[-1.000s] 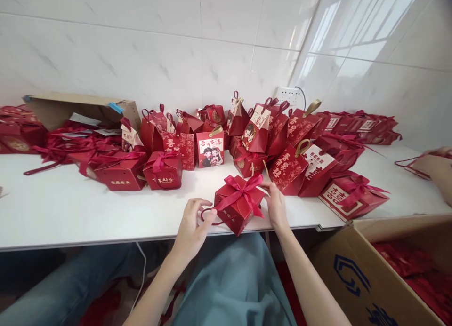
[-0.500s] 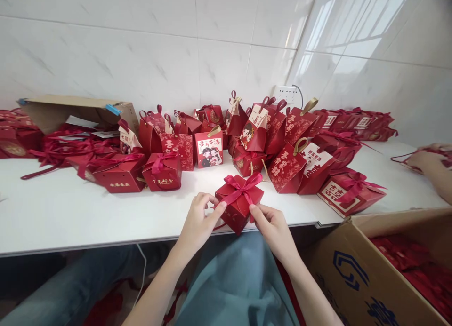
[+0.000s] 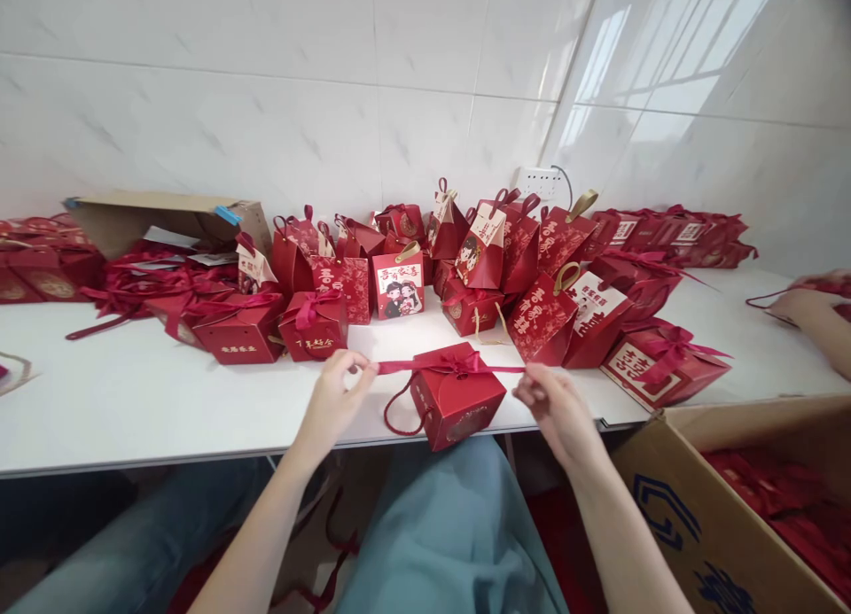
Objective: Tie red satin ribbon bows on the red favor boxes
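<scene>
A small red gift box sits at the near edge of the white table, with a red cord loop hanging at its left. A red ribbon runs taut across its top. My left hand pinches the ribbon's left end. My right hand pinches the right end. Both hands are closed on the ribbon and held out to either side of the box.
Many finished red gift boxes and bags crowd the back of the table. An open cardboard box lies at the back left. A brown carton with red items stands at lower right. Another person's hand rests at the far right.
The ribbon's bow on top of the box has been pulled out flat. My hands moved apart from the box, drawing the ribbon ends sideways. The box turned a little.
</scene>
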`<state>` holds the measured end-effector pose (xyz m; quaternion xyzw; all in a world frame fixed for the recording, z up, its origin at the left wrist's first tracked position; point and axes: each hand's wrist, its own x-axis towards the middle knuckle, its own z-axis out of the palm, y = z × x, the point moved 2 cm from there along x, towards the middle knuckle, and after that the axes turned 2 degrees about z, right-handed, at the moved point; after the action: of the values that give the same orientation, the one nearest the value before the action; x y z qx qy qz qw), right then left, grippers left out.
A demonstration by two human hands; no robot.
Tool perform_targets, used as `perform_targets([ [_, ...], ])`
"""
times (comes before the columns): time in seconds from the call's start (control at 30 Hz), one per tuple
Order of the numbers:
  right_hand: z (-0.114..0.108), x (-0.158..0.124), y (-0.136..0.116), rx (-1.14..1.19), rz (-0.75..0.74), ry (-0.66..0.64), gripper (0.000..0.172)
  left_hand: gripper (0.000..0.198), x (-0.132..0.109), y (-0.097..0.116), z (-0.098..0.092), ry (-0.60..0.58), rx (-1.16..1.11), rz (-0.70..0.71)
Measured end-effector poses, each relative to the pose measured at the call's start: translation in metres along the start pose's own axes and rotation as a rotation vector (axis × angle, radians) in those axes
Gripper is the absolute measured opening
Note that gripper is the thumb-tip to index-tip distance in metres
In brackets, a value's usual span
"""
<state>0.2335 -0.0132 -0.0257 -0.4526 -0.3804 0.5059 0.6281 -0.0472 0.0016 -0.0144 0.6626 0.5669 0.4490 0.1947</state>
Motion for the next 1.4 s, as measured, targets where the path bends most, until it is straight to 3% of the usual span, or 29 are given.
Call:
perform_targets([
  [0.13, -0.036, 0.015, -0.024, 0.21, -0.023, 0.169, 0.032, 0.02, 0.008, -0.032, -0.043, 0.254, -0.018, -0.113],
  [0.27, -0.047, 0.021, -0.043, 0.234, -0.082, 0.199, 0.029, 0.018, 0.014, -0.038, -0.07, 0.299, -0.322, -0.227],
  [0.4, -0.025, 0.022, -0.062, 0.189, -0.13, 0.136, 0.023, 0.013, 0.025, -0.006, -0.073, 0.261, -0.807, -0.228],
  [0.6, 0.025, 0.024, -0.099, 0.099, -0.235, -0.066, 0.028, 0.011, 0.047, 0.046, -0.068, 0.246, -1.04, -0.196],
  [0.73, 0.057, 0.021, -0.116, 0.063, -0.315, -0.186, 0.022, 0.021, 0.057, 0.075, -0.06, 0.178, -1.071, -0.119],
  [0.87, 0.068, 0.016, -0.126, -0.054, -0.267, -0.352, 0.045, 0.024, 0.065, 0.085, -0.059, 0.158, -1.045, -0.027],
  [0.97, 0.062, 0.022, -0.12, -0.134, -0.166, -0.541, 0.055, 0.019, 0.063, 0.077, -0.062, 0.453, -0.727, 0.061],
  [1.03, 0.057, 0.032, -0.107, -0.263, -0.199, -0.571, 0.045, 0.016, 0.052, 0.073, -0.054, 0.642, -0.432, 0.174],
  [1.07, 0.057, 0.037, -0.099, -0.379, -0.247, -0.557, 0.036, 0.015, 0.044, 0.074, -0.044, 0.646, -0.302, 0.239],
  [1.1, 0.057, 0.042, -0.09, -0.514, -0.305, -0.543, 0.027, 0.017, 0.035, 0.074, -0.031, 0.575, -0.224, 0.283],
  [1.17, 0.062, 0.048, -0.072, -0.771, -0.425, -0.563, 0.015, 0.022, 0.017, 0.077, 0.003, 0.263, 0.057, 0.368],
  [1.27, 0.068, 0.047, -0.053, -0.958, -0.559, -0.686, 0.015, 0.024, -0.001, 0.072, 0.04, -0.027, 0.28, 0.337],
  [1.33, 0.069, 0.042, -0.049, -1.023, -0.607, -0.755, 0.018, 0.025, -0.003, 0.064, 0.046, -0.12, 0.323, 0.276],
  [1.4, 0.068, 0.038, -0.048, -1.096, -0.635, -0.768, 0.019, 0.021, 0.001, 0.056, 0.038, -0.162, 0.342, 0.224],
])
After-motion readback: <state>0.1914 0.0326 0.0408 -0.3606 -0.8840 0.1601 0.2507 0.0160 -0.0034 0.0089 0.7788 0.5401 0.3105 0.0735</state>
